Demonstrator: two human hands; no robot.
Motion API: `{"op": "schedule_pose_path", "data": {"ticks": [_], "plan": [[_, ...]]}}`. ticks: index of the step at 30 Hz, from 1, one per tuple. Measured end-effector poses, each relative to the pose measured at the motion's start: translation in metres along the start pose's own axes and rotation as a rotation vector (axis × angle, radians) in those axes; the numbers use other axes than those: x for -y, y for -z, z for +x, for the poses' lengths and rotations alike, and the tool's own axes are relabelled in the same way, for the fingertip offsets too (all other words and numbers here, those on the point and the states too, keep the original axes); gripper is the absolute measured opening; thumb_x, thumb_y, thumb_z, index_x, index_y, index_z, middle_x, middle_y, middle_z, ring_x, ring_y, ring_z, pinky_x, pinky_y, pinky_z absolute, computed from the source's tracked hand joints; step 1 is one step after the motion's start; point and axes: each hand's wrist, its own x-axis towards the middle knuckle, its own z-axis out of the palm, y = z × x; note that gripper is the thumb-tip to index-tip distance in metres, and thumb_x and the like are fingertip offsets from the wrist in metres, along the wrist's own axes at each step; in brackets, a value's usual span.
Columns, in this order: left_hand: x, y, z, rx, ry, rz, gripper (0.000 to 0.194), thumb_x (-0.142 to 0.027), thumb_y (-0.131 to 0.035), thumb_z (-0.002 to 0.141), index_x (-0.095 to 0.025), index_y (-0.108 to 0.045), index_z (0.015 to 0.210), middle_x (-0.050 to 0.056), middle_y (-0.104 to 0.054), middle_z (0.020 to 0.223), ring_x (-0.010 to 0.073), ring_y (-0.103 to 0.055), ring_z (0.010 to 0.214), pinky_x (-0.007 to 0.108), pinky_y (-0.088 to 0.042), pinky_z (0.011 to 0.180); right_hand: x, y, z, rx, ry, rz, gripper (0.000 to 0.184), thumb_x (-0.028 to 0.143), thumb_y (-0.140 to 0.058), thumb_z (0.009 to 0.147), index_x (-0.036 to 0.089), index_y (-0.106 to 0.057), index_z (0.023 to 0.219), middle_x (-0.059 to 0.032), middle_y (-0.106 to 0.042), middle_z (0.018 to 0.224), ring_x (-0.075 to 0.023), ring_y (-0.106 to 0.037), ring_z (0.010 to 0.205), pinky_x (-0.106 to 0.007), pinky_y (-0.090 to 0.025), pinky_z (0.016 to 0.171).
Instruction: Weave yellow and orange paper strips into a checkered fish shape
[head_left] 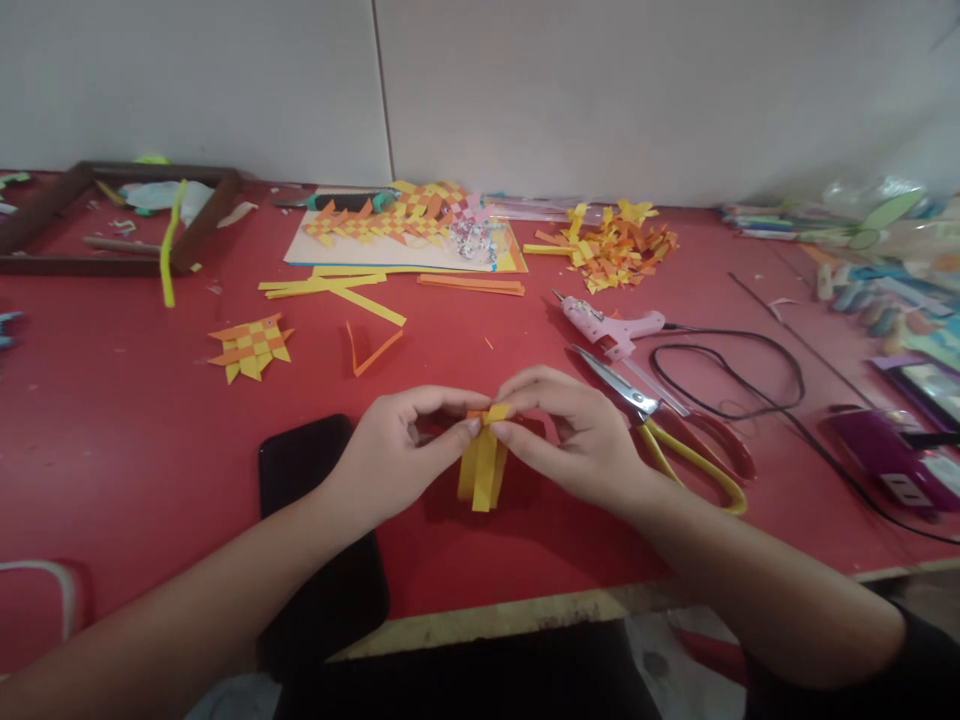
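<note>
My left hand point(397, 450) and my right hand point(577, 435) meet over the red table point(135, 450), both pinching a small bundle of yellow and orange paper strips point(484, 465). The strips' loose ends hang toward me below my fingertips. A black phone point(322, 520) lies under my left wrist. Scissors point(675, 430) with yellow and red handles lie just right of my right hand.
A pink glue gun point(615, 325) with a black cord point(750, 375) lies behind the scissors. A woven paper star point(251, 347), loose strips point(337, 287), a woven mat point(397, 225), a scrap pile point(611, 245), a wooden frame point(112, 215) and a purple device point(892, 455) are around.
</note>
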Motion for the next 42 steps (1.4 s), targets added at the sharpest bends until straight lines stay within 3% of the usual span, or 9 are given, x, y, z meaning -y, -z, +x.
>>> {"op": "schedule_pose_path", "data": {"ticks": [6,16,22,29,33,42], "plan": [[0.0,0.0,-0.002,-0.009,0.041,0.029,0.023,-0.03,-0.07,0.086,-0.018,-0.074,0.105,0.006,-0.077,0.099,0.0181,-0.073,0.089,0.027,-0.06,0.079,0.0,0.0,0.0,0.023,-0.103,0.051,0.007,0.022,-0.068,0.087,0.018,-0.067,0.08,-0.0028,-0.069,0.08,-0.0118,-0.066,0.073,-0.026,-0.054,0.068],[0.005,-0.002,-0.002,0.031,-0.016,-0.037,0.03,-0.031,-0.073,0.084,-0.019,-0.068,0.111,0.007,-0.072,0.107,0.0184,-0.068,0.098,0.028,-0.058,0.08,-0.001,-0.001,-0.001,-0.001,-0.038,0.014,0.002,0.02,-0.07,0.082,0.021,-0.071,0.082,-0.0044,-0.071,0.083,-0.0161,-0.068,0.08,-0.032,-0.058,0.072],[0.002,-0.002,-0.003,0.026,0.02,-0.02,0.025,-0.029,-0.07,0.084,-0.018,-0.067,0.106,0.006,-0.071,0.099,0.0176,-0.069,0.09,0.026,-0.057,0.072,0.001,0.0,-0.001,0.007,-0.016,-0.058,0.002,0.021,-0.069,0.083,0.022,-0.071,0.082,-0.0038,-0.069,0.089,-0.0157,-0.067,0.079,-0.031,-0.058,0.071],[-0.002,-0.001,-0.002,0.06,0.072,-0.025,0.023,-0.024,-0.071,0.077,-0.019,-0.061,0.097,0.002,-0.067,0.089,0.015,-0.067,0.081,0.024,-0.054,0.068,-0.003,0.0,0.0,-0.023,0.277,-0.251,0.007,0.017,-0.067,0.083,0.024,-0.067,0.083,-0.004,-0.069,0.088,-0.0192,-0.064,0.084,-0.039,-0.056,0.079],[-0.003,-0.002,-0.002,0.073,0.082,-0.014,0.023,-0.019,-0.07,0.074,-0.02,-0.056,0.093,-0.001,-0.063,0.081,0.0127,-0.063,0.076,0.023,-0.052,0.067,-0.003,0.002,0.001,0.037,0.385,-0.307,0.009,0.015,-0.067,0.083,0.024,-0.065,0.084,-0.004,-0.069,0.088,-0.0204,-0.062,0.089,-0.04,-0.055,0.08],[-0.006,0.0,-0.003,0.197,0.141,-0.102,0.026,-0.023,-0.073,0.076,-0.021,-0.055,0.096,-0.002,-0.06,0.08,0.0098,-0.058,0.066,0.02,-0.048,0.056,0.001,0.004,0.004,0.049,0.252,-0.13,0.009,0.015,-0.066,0.078,0.023,-0.065,0.075,-0.0033,-0.065,0.084,-0.0188,-0.061,0.085,-0.039,-0.055,0.078]]}}
